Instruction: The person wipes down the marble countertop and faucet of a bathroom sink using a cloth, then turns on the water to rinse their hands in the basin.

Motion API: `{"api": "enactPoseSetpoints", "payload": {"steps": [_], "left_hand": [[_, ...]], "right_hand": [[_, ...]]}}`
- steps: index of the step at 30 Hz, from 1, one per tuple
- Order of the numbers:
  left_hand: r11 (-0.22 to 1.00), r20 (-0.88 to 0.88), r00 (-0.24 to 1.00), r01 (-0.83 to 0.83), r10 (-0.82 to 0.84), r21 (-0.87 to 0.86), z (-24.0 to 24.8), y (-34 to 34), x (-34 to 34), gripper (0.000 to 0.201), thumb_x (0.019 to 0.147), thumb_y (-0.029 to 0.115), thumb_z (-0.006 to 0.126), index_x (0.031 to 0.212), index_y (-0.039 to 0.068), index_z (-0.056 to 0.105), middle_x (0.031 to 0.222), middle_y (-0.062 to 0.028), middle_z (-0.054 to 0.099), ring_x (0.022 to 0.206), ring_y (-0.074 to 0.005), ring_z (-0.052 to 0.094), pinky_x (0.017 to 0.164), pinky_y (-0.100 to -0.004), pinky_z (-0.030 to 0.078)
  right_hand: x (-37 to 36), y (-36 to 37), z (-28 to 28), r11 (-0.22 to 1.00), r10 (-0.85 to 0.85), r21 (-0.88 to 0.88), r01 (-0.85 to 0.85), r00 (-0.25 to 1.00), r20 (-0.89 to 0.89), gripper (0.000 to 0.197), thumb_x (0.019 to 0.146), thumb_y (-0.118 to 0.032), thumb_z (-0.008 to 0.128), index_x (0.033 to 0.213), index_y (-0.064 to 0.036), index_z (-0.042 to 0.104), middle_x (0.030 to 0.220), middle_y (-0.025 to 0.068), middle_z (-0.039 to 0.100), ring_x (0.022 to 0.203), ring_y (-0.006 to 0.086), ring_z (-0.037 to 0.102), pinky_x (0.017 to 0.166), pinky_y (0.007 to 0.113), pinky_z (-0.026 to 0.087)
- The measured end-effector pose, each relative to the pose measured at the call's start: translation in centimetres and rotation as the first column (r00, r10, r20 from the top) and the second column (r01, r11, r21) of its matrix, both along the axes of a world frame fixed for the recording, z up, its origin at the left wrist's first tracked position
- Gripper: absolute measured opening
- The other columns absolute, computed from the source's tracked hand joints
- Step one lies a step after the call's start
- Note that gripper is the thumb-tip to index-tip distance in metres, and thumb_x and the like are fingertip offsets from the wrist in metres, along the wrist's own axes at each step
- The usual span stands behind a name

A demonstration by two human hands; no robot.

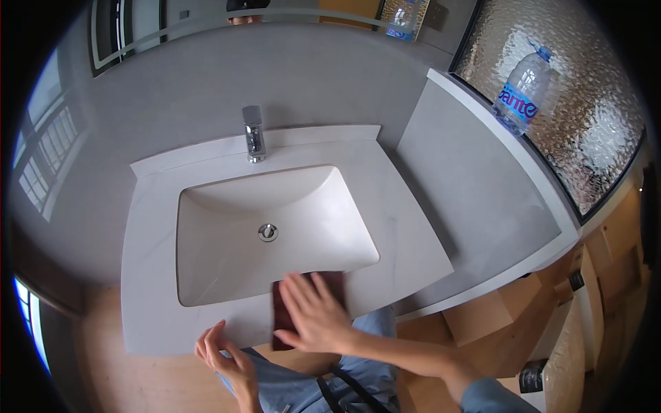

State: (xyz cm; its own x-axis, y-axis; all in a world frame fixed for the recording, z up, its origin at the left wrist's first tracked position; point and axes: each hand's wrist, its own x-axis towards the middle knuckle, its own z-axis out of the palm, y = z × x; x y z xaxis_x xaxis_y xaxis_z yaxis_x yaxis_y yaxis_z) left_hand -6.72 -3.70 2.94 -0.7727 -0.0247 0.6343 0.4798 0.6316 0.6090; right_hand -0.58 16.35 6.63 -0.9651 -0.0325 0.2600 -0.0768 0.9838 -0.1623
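Note:
My right hand (pixel 315 313) lies flat with its fingers stretched out on a dark reddish-brown cloth (pixel 281 318); the fingers are slightly blurred. Under the hand, the cloth rests on the front rim of the white marbled countertop (pixel 153 275), and one edge reaches the sink's front lip. By the counter's front edge, my left hand (pixel 231 358) is loosely bent, its fingers apart and nothing visible in them. The white rectangular sink (pixel 227 241) has a chrome drain (pixel 268 233) in its floor, and a chrome faucet (pixel 253 134) stands behind it.
A clear plastic bottle (pixel 527 86) with a blue cap stands on the ledge (pixel 482 113) of the grey half-wall at right, against textured glass (pixel 592 124). Cardboard boxes (pixel 489 310) sit on the floor at lower right. A mirror (pixel 289 19) hangs above the sink.

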Motion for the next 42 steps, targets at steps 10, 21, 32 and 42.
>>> {"api": "enactPoseSetpoints", "payload": {"steps": [10,21,32,42], "left_hand": [[0.977,0.229,0.973,0.056,-0.008,-0.207,5.5,-0.4,2.1,0.040,0.086,0.005,0.060,0.125,-0.006,0.054,0.136,-0.0265,0.055,0.128,-0.0446,0.049,0.111,-0.0554,0.034],[0.970,0.463,0.869,-0.071,0.176,-0.234,5.8,2.0,0.6,0.055,0.102,0.027,0.050,0.142,-0.010,0.041,0.148,-0.0343,0.040,0.141,-0.0502,0.033,0.118,-0.0624,0.020],[0.837,0.157,0.987,0.113,-0.033,-0.535,2.3,-6.1,-6.0,0.062,0.093,0.030,0.061,0.144,-0.003,0.049,0.151,-0.0224,0.046,0.142,-0.0382,0.040,0.119,-0.0537,0.027],[0.716,0.263,0.941,0.333,-0.213,-0.614,4.5,-15.2,-11.0,0.057,0.089,0.021,0.060,0.142,0.001,0.053,0.150,-0.0224,0.047,0.139,-0.0421,0.041,0.117,-0.0539,0.029]], "right_hand": [[-8.3,-16.5,0.1,0.995,0.081,-0.048,-0.084,0.995,-0.058,0.089,0.098,-0.056,0.044,0.148,0.0161,0.032,0.158,0.0317,0.030,0.153,0.0421,0.020,0.120,0.062,0.021],[-2.4,-5.1,-0.4,0.873,0.271,-0.383,-0.301,0.954,-0.130,0.078,0.089,-0.035,0.070,0.146,0.0091,0.039,0.150,0.0331,0.040,0.144,0.0484,0.034,0.121,0.051,0.028],[10.5,17.9,-3.3,0.829,-0.558,-0.118,0.547,0.821,-0.121,0.047,0.100,-0.018,0.055,0.142,0.0010,0.046,0.153,0.0262,0.042,0.143,0.0436,0.038,0.118,0.050,0.032],[9.7,17.9,-3.3,0.836,-0.548,-0.137,0.531,0.814,-0.191,0.043,0.097,-0.014,0.057,0.139,-0.0047,0.052,0.153,0.0216,0.045,0.142,0.0411,0.041,0.116,0.050,0.034]]}}
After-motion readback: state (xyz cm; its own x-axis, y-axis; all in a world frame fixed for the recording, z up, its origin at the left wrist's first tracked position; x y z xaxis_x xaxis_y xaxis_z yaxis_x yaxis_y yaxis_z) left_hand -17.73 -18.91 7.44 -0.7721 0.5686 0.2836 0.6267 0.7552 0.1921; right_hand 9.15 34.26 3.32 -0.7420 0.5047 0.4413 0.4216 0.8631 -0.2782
